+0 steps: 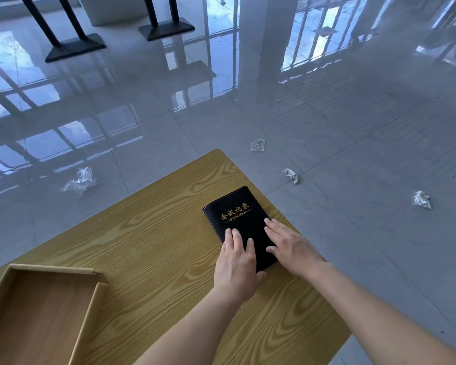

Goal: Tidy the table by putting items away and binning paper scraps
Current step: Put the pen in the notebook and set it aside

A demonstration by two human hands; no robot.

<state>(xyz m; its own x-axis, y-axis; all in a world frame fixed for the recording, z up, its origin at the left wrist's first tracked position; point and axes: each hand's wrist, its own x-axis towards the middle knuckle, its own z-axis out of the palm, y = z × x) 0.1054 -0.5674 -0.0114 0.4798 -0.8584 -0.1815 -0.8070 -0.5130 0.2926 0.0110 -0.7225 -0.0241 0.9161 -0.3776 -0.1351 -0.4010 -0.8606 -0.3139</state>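
Head view: black notebook (237, 219) flat on wooden table (142, 233), near far-right edge. Left hand (236, 270) and right hand (292, 246) both laid on near half of cover — fingers spread flat, pressing, gripping nothing. Likely light, stiff-backed, smooth cover, maybe slippery — best pinched by long edges. Open cardboard box (37, 312) near left. Crumpled scraps (290, 175) on floor beyond.
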